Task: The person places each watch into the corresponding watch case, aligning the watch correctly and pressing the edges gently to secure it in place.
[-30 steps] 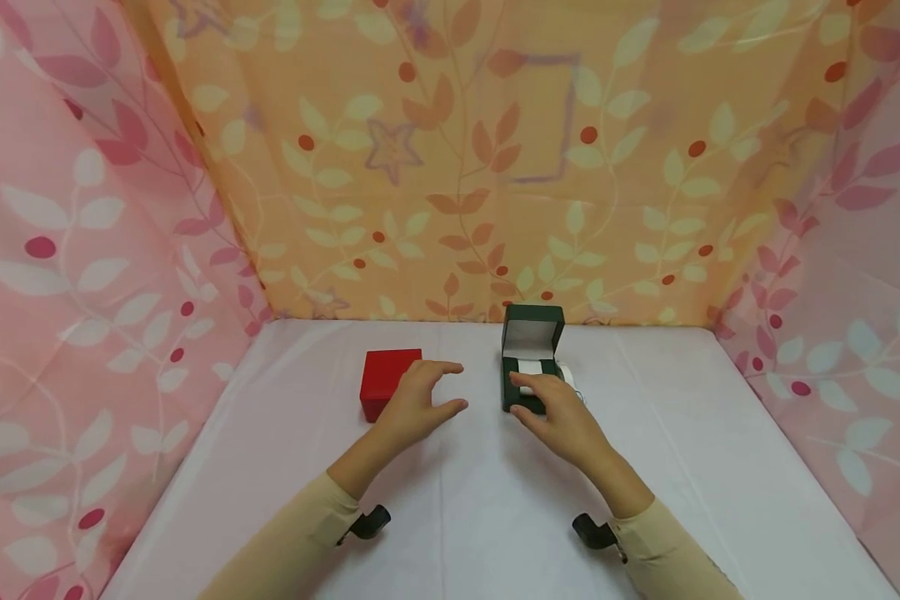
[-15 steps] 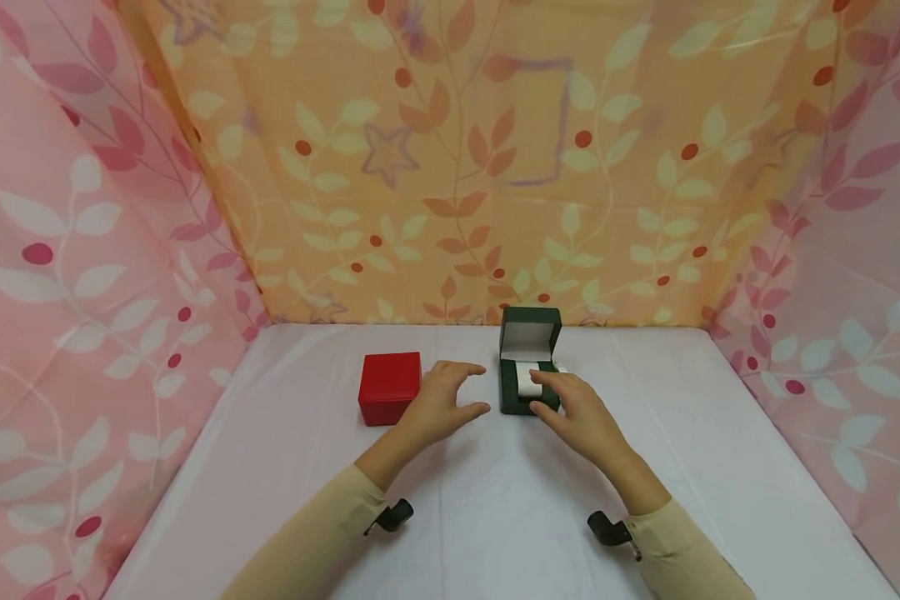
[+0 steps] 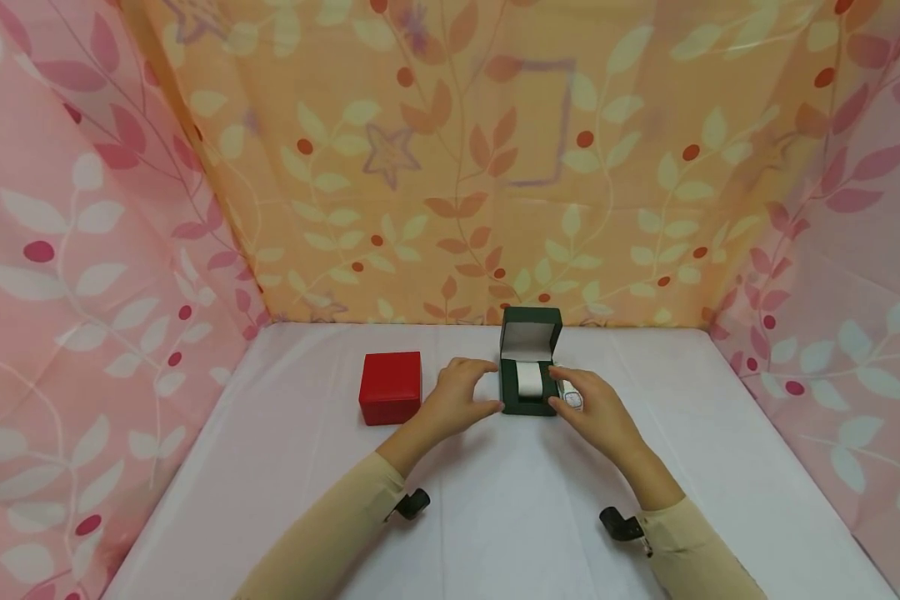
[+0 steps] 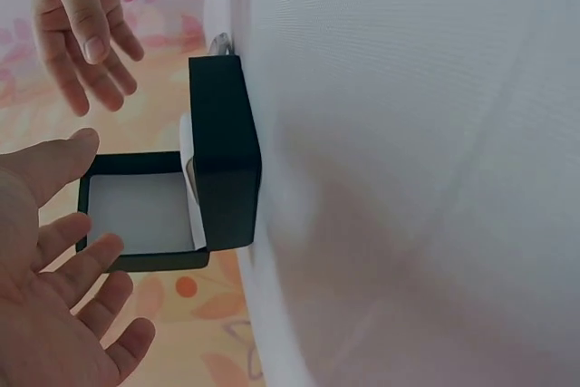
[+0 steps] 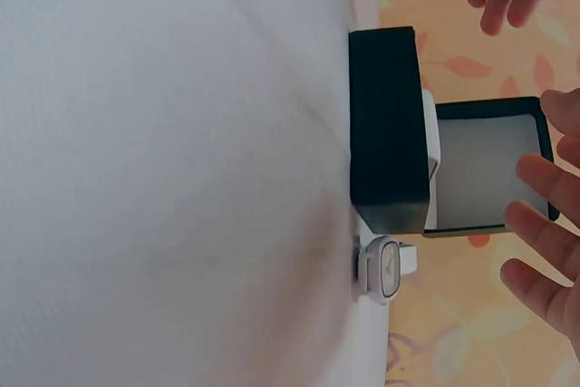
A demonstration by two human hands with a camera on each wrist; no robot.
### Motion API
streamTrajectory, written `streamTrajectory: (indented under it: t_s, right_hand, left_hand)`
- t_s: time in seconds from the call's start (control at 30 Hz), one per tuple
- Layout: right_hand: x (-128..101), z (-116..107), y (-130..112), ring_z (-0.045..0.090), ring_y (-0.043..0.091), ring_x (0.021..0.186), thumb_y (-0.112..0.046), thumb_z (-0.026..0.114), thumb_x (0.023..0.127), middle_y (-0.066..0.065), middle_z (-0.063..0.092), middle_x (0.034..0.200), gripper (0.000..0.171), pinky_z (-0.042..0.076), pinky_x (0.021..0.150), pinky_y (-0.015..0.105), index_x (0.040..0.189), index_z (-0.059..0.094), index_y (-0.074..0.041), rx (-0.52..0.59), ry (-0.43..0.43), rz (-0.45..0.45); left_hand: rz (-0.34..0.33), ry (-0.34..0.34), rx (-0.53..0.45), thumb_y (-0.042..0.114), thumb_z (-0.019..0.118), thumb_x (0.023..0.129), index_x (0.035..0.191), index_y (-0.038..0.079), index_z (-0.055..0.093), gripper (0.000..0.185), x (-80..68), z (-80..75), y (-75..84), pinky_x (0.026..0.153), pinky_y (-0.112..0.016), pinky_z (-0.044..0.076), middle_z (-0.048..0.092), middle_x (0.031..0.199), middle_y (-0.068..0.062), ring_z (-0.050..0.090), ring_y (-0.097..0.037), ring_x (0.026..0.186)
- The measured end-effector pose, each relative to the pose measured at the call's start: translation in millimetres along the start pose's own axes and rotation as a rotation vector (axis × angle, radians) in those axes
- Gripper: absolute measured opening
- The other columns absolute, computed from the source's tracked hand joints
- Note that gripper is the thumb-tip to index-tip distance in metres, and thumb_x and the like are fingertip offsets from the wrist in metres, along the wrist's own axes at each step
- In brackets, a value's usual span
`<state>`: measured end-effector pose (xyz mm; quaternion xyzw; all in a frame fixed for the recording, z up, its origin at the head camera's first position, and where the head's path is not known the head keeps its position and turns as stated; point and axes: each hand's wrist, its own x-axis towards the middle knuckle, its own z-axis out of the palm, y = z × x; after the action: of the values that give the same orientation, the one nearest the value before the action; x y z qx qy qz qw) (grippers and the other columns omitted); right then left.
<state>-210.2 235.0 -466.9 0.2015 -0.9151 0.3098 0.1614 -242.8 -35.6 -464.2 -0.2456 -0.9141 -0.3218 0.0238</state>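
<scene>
Left hand [image 3: 456, 398]: fingers spread, holding nothing, just left of the green watch box [image 3: 528, 398].
Right hand [image 3: 596, 406]: fingers loose, holding nothing, just right of the box.
Risk: a nudge could snap the upright lid [image 3: 530, 335] down or knock the white watch [image 3: 571, 397] beside the right fingers.
Box contents: only a white cushion [image 3: 528, 380].
Red box [image 3: 390, 387]: closed, beyond the left hand.

Red box [image 3: 390, 387], lid closed, left of centre on white table [image 3: 495, 517]. Leaf-print curtains [image 3: 450, 167] fill upper frame and both sides.
</scene>
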Motion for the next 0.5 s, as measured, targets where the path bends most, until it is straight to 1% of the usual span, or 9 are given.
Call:
streamTrajectory:
  t_s: [0.2, 0.33, 0.5]
  right_hand:
    - [2.2, -4.2, 9.4, 0.057, 0.036, 0.129, -0.014, 0.08, 0.089, 0.013, 0.068, 0.132, 0.055, 0.042, 0.109, 0.058, 0.14, 0.061, -0.007, 0.021, 0.012, 0.011]
    - [2.5, -5.1, 17.5, 0.056, 0.035, 0.13, -0.016, 0.079, 0.091, 0.013, 0.067, 0.134, 0.054, 0.042, 0.109, 0.057, 0.141, 0.06, -0.009, 0.019, 0.013, 0.043]
    - [3.0, -4.5, 27.9, 0.057, 0.036, 0.129, -0.015, 0.078, 0.09, 0.013, 0.068, 0.132, 0.053, 0.042, 0.108, 0.057, 0.14, 0.061, -0.01, 0.021, 0.019, 0.076]
  left_hand:
    - [0.005, -0.004, 0.031, 0.039, 0.08, 0.088, 0.144, 0.018, 0.057, 0.064, 11.9, 5.6, 2.2, 0.112, -0.049, 0.036, 0.058, 0.146, 0.0, 0.042, -0.024, 0.136]
    - [0.017, -0.013, 0.051, 0.04, 0.081, 0.088, 0.143, 0.018, 0.058, 0.064, 19.9, 8.1, 5.9, 0.112, -0.048, 0.036, 0.058, 0.146, 0.0, 0.042, -0.024, 0.135]
    - [0.033, -0.027, 0.093, 0.041, 0.081, 0.087, 0.144, 0.018, 0.057, 0.066, 30.0, 12.0, 7.3, 0.112, -0.047, 0.036, 0.058, 0.146, 0.001, 0.043, -0.024, 0.135]
